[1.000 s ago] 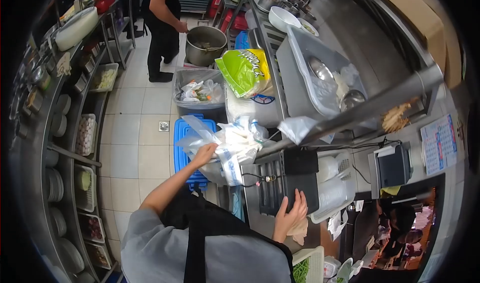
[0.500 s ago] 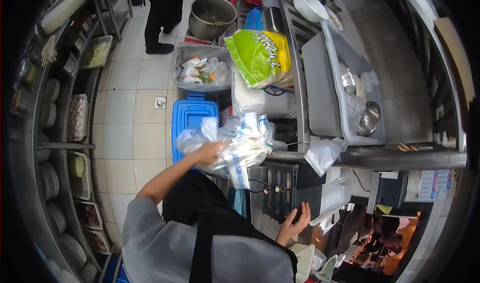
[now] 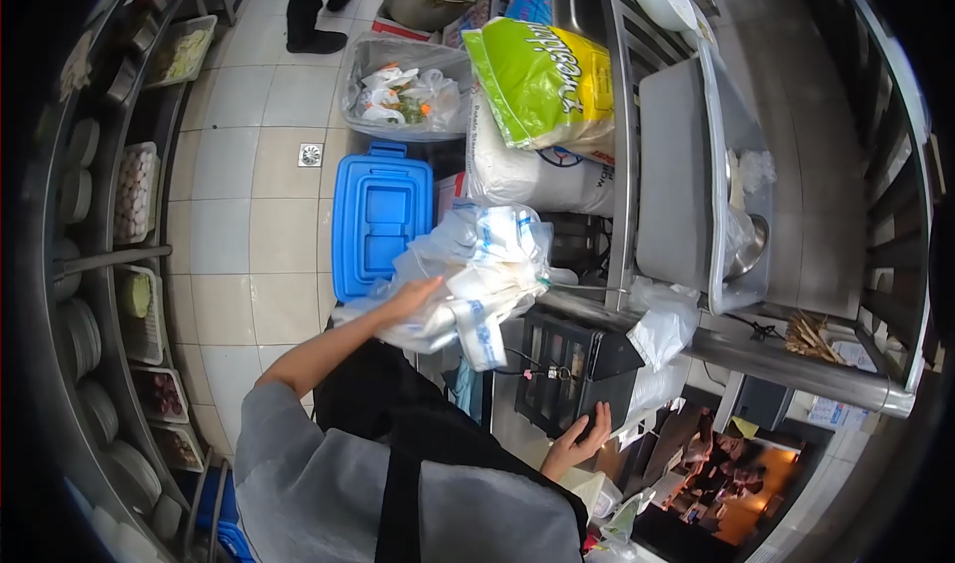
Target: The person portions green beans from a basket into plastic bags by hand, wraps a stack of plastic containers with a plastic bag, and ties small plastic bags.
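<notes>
A bunch of white plastic bags with blue print hangs from a metal rod at the shelf's end. My left hand is at the left side of the bunch, its fingers partly hidden and blurred against the plastic. Below the bags and to their right stands a black box with a cable across its front. My right hand rests on the box's lower right edge, fingers apart, holding nothing.
A blue lidded bin stands on the floor behind the bags. Beyond it are a lined waste bin, a large pot and a green-yellow sack. A co-worker's legs show at the top. Shelves with plates line the left.
The view has tilted and shifted, so the co-worker and pot sit higher in the frame. My left hand has moved among the bags, which have spread and shifted. My right hand stays on the box.
</notes>
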A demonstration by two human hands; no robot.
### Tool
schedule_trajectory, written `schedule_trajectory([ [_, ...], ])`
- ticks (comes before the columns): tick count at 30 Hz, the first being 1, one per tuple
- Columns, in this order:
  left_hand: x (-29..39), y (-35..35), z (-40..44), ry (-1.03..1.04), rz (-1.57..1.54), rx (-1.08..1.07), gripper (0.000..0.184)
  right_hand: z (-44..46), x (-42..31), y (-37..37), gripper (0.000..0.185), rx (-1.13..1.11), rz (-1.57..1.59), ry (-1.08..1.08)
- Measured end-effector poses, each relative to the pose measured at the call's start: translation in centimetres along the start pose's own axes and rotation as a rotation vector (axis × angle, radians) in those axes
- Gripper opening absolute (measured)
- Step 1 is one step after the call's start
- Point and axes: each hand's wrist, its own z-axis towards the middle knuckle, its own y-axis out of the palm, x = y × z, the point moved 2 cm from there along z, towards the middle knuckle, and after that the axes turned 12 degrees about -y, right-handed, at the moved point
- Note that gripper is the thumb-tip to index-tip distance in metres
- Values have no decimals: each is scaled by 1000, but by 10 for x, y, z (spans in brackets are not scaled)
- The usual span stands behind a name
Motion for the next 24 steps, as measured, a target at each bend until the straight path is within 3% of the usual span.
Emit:
schedule_trajectory([
  [2, 12, -12, 21, 57, -313, -154, 55, 0, -1, -2, 29, -4, -17, 8],
  [4, 10, -36, 58, 110, -335, -22, 56, 1, -3, -3, 29, 4, -12, 24],
  [6, -5, -64, 118, -8, -169, 191, 53, -2, 2, -3, 29, 5, -30, -4],
  [8, -11, -78, 180, 193, 5, 610, 33, -4, 8, -3, 28, 21, -51, -22],
  [10, 51, -71, 151, 401, 240, 691, 27, -4, 9, -4, 29, 79, -12, 1],
  [12, 79, -63, 159, 844, 517, 486, 40, 1, 9, -12, 28, 86, 19, 11],
  [14, 79, -71, 196, 1017, 899, 296, 39, 0, 8, -20, 26, 135, 10, 44],
  [15, 73, -74, 206, 1075, 973, 430, 32, -2, 10, -22, 26, 155, -3, 72],
  [16, 81, -80, 209, 845, 1058, 435, 27, -5, 12, -23, 25, 163, -5, 97],
  [18, 90, -79, 200, 979, 1053, 461, 30, -9, 15, -25, 25, 209, -1, 154],
  [19, 99, -70, 175, 1203, 902, 491, 30, -10, 15, -23, 25, 218, 19, 161],
  [20, 105, -68, 164, 1003, 959, 472, 25, -13, 17, -23, 24, 238, 14, 178],
  [22, 104, -71, 148, 820, 907, 529, 26, -16, 18, -21, 23, 257, 21, 183],
  [23, 101, -73, 137, 845, 869, 551, 27, -16, 18, -21, 22, 263, 27, 192],
  [24, 101, -77, 134, 750, 762, 406, 25, -17, 18, -21, 22, 267, 34, 195],
])
